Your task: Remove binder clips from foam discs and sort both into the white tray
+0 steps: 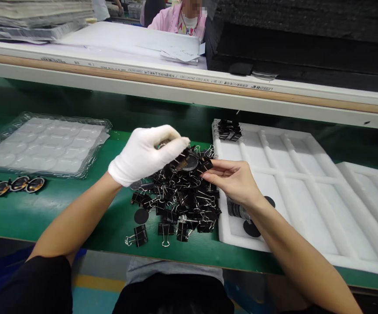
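My left hand [149,152], in a white glove, is closed around a round lens-like part [190,162] with a dark rim, above a heap of black binder clips [182,200]. Bare fingers of my right hand [235,179] pinch a black binder clip [206,165] at the right edge of that round part. Loose clips with silver wire handles spread below both hands on the green table [104,218]. A flat black disc [141,216] lies at the heap's left side.
A white foam tray [302,176] at right holds clips, round parts and black discs; another tray [372,183] lies beyond. A clear plastic tray [45,146] and several round framed pieces [19,183] lie left. A person in pink [172,19] sits behind the shelf.
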`<action>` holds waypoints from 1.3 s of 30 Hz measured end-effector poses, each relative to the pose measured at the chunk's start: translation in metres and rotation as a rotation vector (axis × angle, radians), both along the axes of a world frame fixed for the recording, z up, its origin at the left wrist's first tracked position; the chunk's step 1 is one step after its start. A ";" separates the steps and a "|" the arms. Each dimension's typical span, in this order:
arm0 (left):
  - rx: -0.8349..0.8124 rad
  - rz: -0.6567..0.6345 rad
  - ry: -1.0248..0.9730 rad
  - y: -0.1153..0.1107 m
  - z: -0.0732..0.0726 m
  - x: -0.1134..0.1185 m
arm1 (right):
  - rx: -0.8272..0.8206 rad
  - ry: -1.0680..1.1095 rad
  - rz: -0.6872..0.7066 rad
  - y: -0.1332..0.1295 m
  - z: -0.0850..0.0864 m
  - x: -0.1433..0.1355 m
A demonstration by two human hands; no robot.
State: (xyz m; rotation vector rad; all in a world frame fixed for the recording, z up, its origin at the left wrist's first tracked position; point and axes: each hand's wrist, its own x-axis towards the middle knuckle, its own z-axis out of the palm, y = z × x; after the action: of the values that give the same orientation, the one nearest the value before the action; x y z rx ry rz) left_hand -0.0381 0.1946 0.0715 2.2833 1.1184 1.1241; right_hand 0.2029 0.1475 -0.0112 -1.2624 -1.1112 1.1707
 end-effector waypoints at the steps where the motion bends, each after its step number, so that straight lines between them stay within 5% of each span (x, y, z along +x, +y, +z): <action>1: 0.023 0.003 0.014 -0.001 -0.001 0.002 | 0.011 -0.016 0.005 0.000 -0.001 0.000; 7: 0.185 0.051 0.154 -0.004 -0.002 0.006 | 0.014 -0.045 0.048 -0.004 -0.004 0.000; 16: 0.166 0.063 0.276 -0.006 -0.002 0.009 | 0.052 -0.107 0.083 -0.008 -0.002 -0.006; 20: 0.141 -0.034 0.320 0.001 -0.002 -0.001 | 0.226 -0.199 0.028 -0.013 0.000 -0.008; 23: -0.013 -0.085 0.247 0.002 0.000 -0.005 | 0.579 -0.421 -0.101 -0.012 0.000 -0.002; 27: -0.535 -0.179 0.152 -0.003 0.000 0.003 | 0.868 -0.720 -0.223 -0.008 -0.005 0.014; 29: -0.631 -0.241 0.126 -0.005 -0.003 0.009 | 0.836 -0.729 -0.181 -0.007 -0.004 0.021; 34: -0.458 -0.222 0.089 -0.002 -0.016 0.017 | 0.429 -0.323 0.181 -0.008 0.012 0.020; 39: -0.377 -0.208 0.177 -0.001 -0.020 0.014 | 0.121 -0.112 0.204 -0.002 0.016 0.015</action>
State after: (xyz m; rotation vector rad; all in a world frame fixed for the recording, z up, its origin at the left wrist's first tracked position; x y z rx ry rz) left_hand -0.0236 0.1934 0.0515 2.1640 1.0243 0.5850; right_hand 0.2183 0.1452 0.0049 -1.1529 -1.3995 1.1749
